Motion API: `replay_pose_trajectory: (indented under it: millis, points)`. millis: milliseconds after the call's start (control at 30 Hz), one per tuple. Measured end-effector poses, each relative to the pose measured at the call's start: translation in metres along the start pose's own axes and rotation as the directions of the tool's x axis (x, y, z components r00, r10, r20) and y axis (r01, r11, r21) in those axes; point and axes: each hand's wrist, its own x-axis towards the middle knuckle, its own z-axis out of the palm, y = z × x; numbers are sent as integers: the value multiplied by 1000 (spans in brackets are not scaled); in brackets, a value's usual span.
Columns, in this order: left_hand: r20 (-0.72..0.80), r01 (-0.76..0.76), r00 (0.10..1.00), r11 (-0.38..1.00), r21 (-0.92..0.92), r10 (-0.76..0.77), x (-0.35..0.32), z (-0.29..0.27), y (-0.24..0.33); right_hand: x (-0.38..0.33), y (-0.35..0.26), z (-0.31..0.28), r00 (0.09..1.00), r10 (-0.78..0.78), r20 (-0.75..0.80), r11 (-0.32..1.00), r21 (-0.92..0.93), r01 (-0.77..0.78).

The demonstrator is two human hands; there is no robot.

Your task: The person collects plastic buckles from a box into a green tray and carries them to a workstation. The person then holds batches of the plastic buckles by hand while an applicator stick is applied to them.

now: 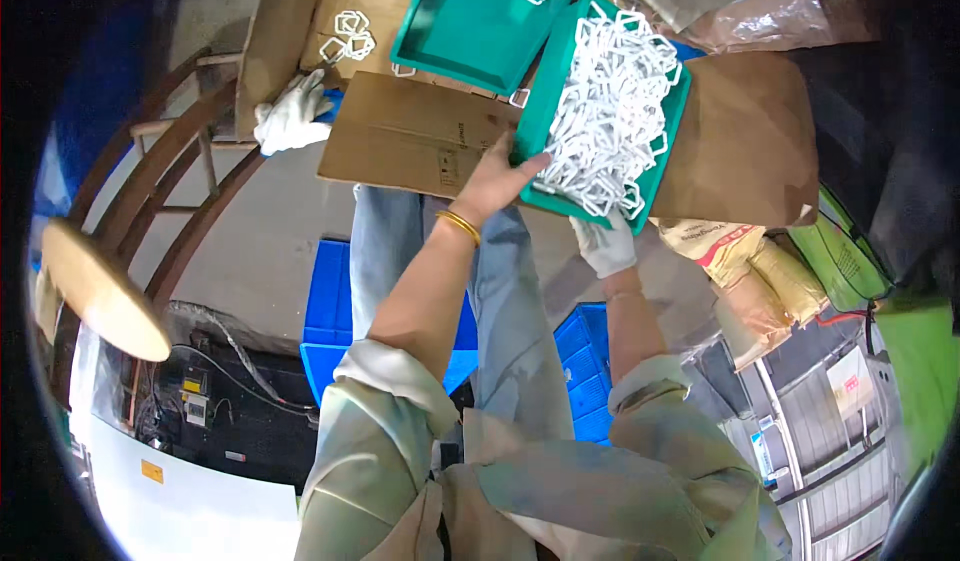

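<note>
Bare and with its fingers stretched out flat, the left hand [497, 176] is laid against the near left edge of a green tray [541, 101], the fingertips reaching the rim where the white plastic clips [610, 101] begin; nothing is clamped in it. A gold bangle [459, 226] is worn at its wrist. Gloved in white, the right hand [606, 243] is placed under the near corner of the same tray, which is held from below; how far its fingers are curled cannot be told, since they are hidden by the tray. The tray is tilted and heaped with the tangled white clips, and it is held over a sheet of brown cardboard [420, 131] spread on the worktop. Just beyond it, touching its left side, a second green tray [470, 21] is seen with only a few clips in its far corner. A small cluster of loose clips [348, 36] is left on the cardboard further left, near a white glove [292, 116] lying at the cardboard's edge. Below the forearms, blue crates [330, 311] are seen on the floor.
</note>
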Motion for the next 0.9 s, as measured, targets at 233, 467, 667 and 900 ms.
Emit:
replay_pose_trajectory:
  millis: [233,467,667,900]
  points:
    - [-31,-24,999,996,-82,21,-73,-10,30,-80,34,37,951,-9,310,894,-423,147]
    - [-308,-27,951,981,-194,-35,-182,-12,81,-151,47,131,996,83,-20,898,-432,-84]
    - [-477,-212,877,937,-279,56,-241,13,109,-179,27,156,976,209,56,812,-566,-141]
    - [-579,-391,815,750,-532,14,-264,80,119,-201,-38,184,947,298,117,697,-705,-132]
